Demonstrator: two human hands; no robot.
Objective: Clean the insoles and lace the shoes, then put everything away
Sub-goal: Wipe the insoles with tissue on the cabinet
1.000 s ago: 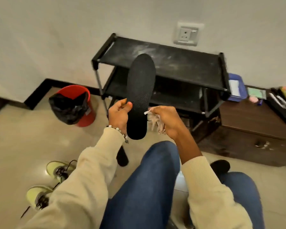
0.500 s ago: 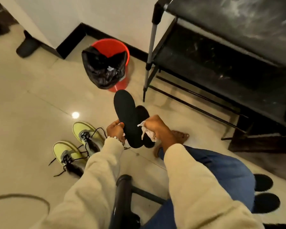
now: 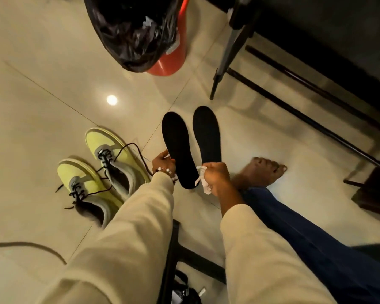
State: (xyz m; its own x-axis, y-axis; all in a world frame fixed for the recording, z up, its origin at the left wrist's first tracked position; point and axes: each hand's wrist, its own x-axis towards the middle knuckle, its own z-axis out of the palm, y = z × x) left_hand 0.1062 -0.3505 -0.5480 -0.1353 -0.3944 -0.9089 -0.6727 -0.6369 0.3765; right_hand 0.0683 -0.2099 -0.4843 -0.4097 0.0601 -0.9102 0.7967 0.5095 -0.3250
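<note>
From the head camera, the left hand [image 3: 162, 163] pinches the near edge of one black insole [image 3: 178, 148]. The right hand [image 3: 215, 176] clenches a crumpled white wipe [image 3: 203, 183], beside the second insole [image 3: 206, 137], which seems to lie on the floor. A thin pinch could let the held insole slip down. Left of the left hand sit the yellow-green sneakers [image 3: 101, 167], laces loose. Beyond both hands, a red bin [image 3: 173, 51] holds a black bag [image 3: 134, 29]; its contents are unclear.

Cream long sleeves [image 3: 138, 224], blue trousers [image 3: 312, 242], pearl-bead bracelet [image 3: 166, 171], bare foot [image 3: 261, 172].
</note>
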